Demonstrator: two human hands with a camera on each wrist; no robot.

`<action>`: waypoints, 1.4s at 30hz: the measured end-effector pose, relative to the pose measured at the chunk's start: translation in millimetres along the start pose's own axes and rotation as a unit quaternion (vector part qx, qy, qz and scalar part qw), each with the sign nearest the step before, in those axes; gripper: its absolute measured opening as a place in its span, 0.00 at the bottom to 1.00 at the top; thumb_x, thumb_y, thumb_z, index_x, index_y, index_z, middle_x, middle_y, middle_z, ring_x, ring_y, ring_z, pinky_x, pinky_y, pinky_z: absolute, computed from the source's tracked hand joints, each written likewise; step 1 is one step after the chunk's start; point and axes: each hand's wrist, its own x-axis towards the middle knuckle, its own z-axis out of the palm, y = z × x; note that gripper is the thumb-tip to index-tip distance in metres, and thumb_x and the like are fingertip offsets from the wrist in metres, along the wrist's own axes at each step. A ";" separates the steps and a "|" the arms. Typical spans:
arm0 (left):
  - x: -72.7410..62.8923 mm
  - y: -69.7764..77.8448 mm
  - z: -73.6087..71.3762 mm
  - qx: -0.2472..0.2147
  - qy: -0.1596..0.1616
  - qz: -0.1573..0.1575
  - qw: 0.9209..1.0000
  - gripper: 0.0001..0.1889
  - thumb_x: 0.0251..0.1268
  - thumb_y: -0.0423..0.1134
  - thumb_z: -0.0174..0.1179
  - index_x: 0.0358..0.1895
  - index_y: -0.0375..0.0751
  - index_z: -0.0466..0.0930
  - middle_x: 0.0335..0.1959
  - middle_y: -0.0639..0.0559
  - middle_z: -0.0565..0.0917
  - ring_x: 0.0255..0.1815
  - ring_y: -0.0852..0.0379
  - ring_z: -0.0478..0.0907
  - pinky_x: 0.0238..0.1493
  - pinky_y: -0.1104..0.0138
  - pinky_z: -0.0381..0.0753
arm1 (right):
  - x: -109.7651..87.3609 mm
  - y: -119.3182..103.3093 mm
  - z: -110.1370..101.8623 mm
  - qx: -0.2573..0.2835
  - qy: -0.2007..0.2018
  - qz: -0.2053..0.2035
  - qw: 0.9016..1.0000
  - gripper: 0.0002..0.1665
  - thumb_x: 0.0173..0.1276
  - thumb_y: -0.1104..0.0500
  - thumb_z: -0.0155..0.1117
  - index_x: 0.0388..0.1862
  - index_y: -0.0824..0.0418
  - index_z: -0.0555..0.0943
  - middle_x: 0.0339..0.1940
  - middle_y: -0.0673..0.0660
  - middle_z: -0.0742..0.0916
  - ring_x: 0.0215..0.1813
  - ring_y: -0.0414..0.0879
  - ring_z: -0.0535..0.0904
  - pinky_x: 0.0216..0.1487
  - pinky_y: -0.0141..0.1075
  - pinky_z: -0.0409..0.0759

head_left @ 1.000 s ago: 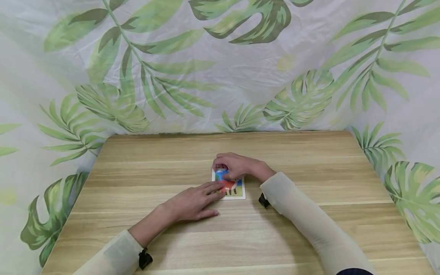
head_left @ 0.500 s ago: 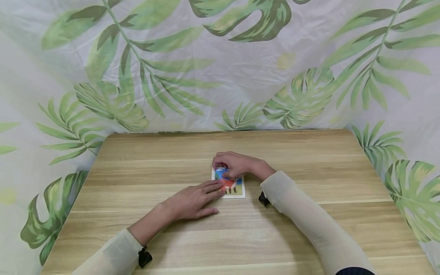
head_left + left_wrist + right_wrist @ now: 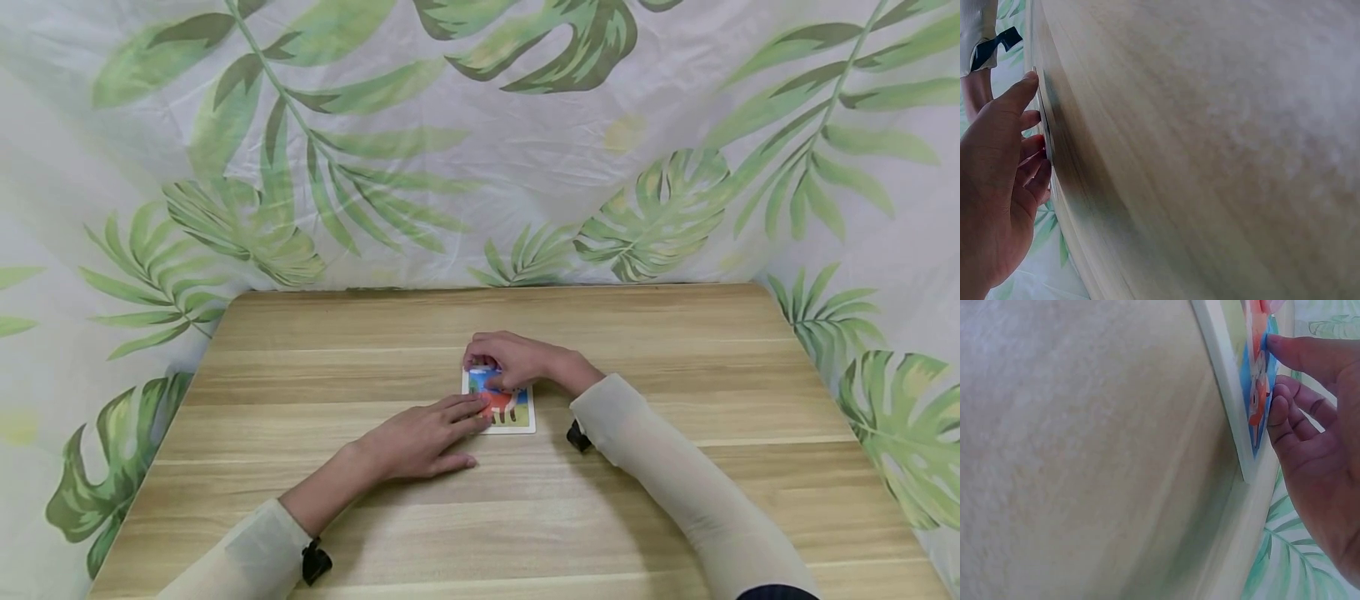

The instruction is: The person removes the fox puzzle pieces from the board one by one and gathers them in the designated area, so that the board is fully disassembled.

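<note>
A small, square picture board with a white border lies flat on the wooden table; it shows a red and white animal against blue. My left hand comes from the left, straight fingers resting on the board's left part, thumb stretched over the bare wood. From the right my right hand bends over the far side, its thumb on the picture and its fingers curled at the far edge. The right wrist view has the board nearly edge-on beside that thumb. Both hands cover parts of the picture.
The wooden table extends around the board on all sides. Behind it hangs a pale leaf-patterned cloth, which also runs down both sides. Black wrist mounts sit at the sleeves.
</note>
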 end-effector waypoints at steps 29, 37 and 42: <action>-1.0 -0.5 1.0 0.018 -0.007 0.003 1.000 0.33 0.82 0.58 0.55 0.79 0.41 0.70 0.82 0.43 0.66 0.83 0.45 0.62 0.75 0.54 0.74 | -8.8 2.4 6.9 0.072 0.059 0.008 0.996 0.16 0.67 0.65 0.78 0.51 0.58 0.84 0.40 0.50 0.85 0.41 0.42 0.78 0.45 0.33 0.81; -0.7 -0.4 1.7 0.017 -0.010 0.001 1.000 0.33 0.83 0.58 0.54 0.80 0.42 0.69 0.83 0.44 0.66 0.84 0.46 0.61 0.75 0.54 0.75 | -10.2 3.6 10.3 0.081 0.069 0.009 0.994 0.16 0.69 0.65 0.76 0.54 0.58 0.85 0.45 0.51 0.86 0.44 0.43 0.79 0.48 0.33 0.82; -0.3 1.2 0.1 0.012 -0.015 -0.004 1.000 0.34 0.83 0.58 0.54 0.81 0.42 0.68 0.83 0.44 0.65 0.84 0.46 0.61 0.74 0.54 0.76 | -11.7 2.8 11.8 0.084 0.081 0.017 0.993 0.17 0.68 0.65 0.77 0.55 0.58 0.87 0.45 0.51 0.86 0.45 0.43 0.80 0.48 0.34 0.83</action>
